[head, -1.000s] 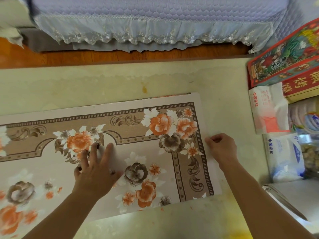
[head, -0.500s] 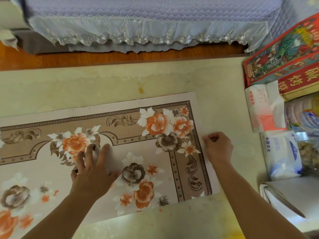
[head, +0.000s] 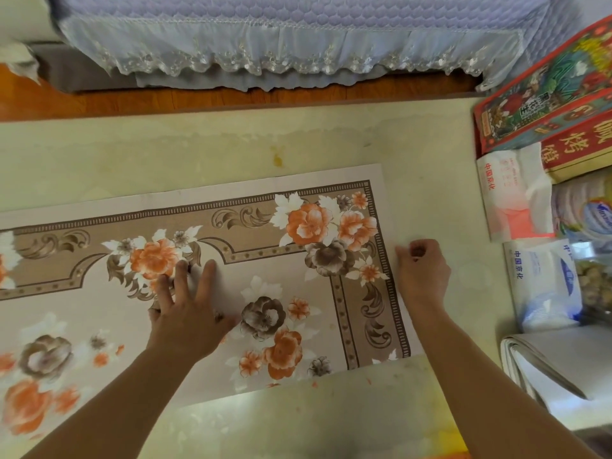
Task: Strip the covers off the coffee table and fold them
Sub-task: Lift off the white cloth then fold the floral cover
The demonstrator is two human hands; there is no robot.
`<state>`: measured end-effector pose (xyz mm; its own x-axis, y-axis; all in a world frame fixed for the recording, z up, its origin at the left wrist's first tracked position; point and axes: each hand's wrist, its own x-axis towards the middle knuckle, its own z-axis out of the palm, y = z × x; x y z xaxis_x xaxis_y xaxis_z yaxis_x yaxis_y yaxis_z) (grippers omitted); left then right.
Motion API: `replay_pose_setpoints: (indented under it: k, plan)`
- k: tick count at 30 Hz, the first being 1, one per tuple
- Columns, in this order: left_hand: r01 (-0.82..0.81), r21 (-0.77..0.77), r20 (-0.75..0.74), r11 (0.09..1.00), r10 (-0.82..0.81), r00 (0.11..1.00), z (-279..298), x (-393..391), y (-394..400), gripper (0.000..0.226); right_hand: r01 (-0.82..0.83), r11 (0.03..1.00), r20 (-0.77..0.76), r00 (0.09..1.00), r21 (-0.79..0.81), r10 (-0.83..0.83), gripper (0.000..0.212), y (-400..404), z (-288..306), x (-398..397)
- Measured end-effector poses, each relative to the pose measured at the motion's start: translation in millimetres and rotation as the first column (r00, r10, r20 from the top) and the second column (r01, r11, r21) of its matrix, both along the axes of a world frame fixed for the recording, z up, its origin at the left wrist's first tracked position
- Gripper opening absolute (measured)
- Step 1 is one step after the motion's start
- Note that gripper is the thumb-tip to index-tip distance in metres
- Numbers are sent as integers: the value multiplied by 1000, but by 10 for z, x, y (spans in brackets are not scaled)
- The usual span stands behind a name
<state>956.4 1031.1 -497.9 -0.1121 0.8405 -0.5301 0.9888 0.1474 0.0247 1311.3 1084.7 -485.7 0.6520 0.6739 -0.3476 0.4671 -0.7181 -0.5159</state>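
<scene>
While the flowered cover [head: 298, 260] lies flat on the coffee table [head: 198, 150] as before, the left hand [head: 188, 313] still presses it with spread fingers and the right hand [head: 422, 270] keeps pinching its right edge, so folding hasn't moved on.

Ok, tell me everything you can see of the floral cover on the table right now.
The floral cover looks like a thin, smooth printed sheet: pale ground, brown scrolled border, orange and brown flowers. It lies flat on the yellowish coffee table, slightly askew, running out of view to the left, near edge uneven. The left hand presses flat on it with spread fingers; the right hand has its grip curled at the right edge.
</scene>
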Motion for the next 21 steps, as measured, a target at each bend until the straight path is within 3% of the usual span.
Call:
replay_pose_setpoints:
  k: [3,5,7,8,11,13,16,21]
  plan:
    - [5,-12,-9,1000,-5,1000,-16,6,17,112,-387,919,193,910,78,367,27,-392,43,-433]
    - [0,-45,-18,999,-1,1000,-24,8,33,113,-704,709,205,701,47,683,28,-805,37,-936]
    - [11,-60,-31,998,-13,999,-24,1,24,114,-852,519,203,520,64,829,34,-1183,-50,-1467]
    - [7,-51,-16,999,-8,1000,-30,10,19,114,-871,489,204,488,48,849,39,-1288,-104,-1665]
    - [-26,-28,39,999,27,999,-53,-3,-58,106,-850,523,209,501,-65,840,46,-1378,-311,-1948]
    - [-18,64,45,998,15,999,-36,-23,-207,93,-861,492,253,451,-131,856,50,-1399,-409,-1929]
    - [120,304,12,945,-130,991,-43,-196,-640,69,-867,476,312,416,-149,854,54,-1440,-473,-1962]
    - [269,335,53,903,-303,952,-372,-686,-1157,68,-842,518,381,435,-150,816,53,-1462,-547,-2007]
